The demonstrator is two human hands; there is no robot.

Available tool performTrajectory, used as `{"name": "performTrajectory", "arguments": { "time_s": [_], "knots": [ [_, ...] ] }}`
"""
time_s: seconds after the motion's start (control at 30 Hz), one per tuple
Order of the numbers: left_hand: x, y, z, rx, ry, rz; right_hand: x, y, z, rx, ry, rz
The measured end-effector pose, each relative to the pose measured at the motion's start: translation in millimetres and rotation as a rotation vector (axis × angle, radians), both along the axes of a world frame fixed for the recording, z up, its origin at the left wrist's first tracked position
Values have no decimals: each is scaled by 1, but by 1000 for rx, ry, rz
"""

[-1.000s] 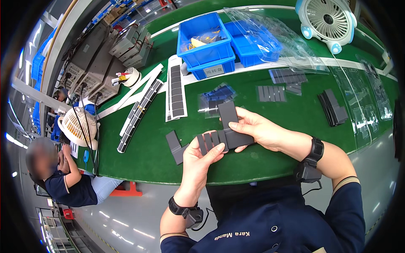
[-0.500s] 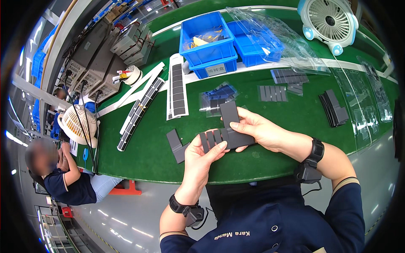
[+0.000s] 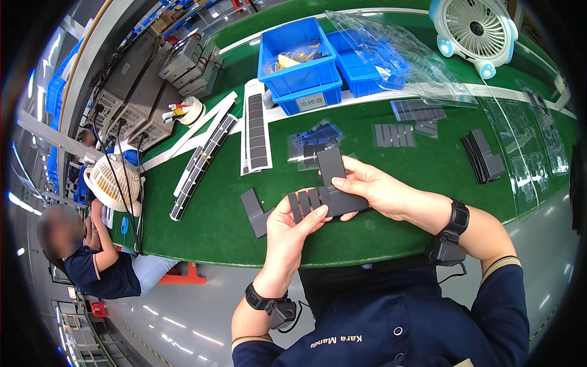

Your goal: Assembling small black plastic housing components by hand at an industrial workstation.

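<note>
My right hand (image 3: 378, 191) is closed on a flat black T-shaped plate (image 3: 332, 166), its thumb pressed on the face near the middle. Between the thumb and fingers of my left hand (image 3: 287, 225) is a clear sheet with black strips (image 3: 304, 203). That sheet's right end meets the plate's left edge; whether it lies over or under the plate I cannot tell. Just left of my hands, another black plate (image 3: 255, 213) of like shape lies on the green tabletop (image 3: 202, 238). A stack of such black plates (image 3: 482, 156) stands to the right.
Beyond my hands lie clear sheets with dark strips (image 3: 316, 142) and another strip sheet (image 3: 394, 135). Long strip sheets (image 3: 255, 131) are at left. Blue bins (image 3: 299, 79), clear plastic trays (image 3: 422, 67) and a fan (image 3: 476, 30) stand at the back. A co-worker (image 3: 101, 263) sits at far left.
</note>
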State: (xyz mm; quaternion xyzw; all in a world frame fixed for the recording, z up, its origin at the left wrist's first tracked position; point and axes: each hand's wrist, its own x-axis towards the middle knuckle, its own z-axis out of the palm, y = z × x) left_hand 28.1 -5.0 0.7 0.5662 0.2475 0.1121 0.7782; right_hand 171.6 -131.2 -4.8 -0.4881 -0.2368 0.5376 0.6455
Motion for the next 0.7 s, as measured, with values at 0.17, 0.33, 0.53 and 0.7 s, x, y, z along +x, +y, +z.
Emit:
{"name": "performTrajectory", "arguments": {
  "time_s": [0.17,0.33,0.53,0.7],
  "knots": [
    [0,0,-3,-9,-28,4,-1,0,1,10,12,0],
    [1,0,-5,-14,-58,-26,-5,-2,8,8,-126,-20],
    [1,2,-1,60,23,9,-7,-2,8,26,-118,-16],
    [3,12,1,400,-56,-64,-11,-3,6,22,-138,-12]
  ]
}}
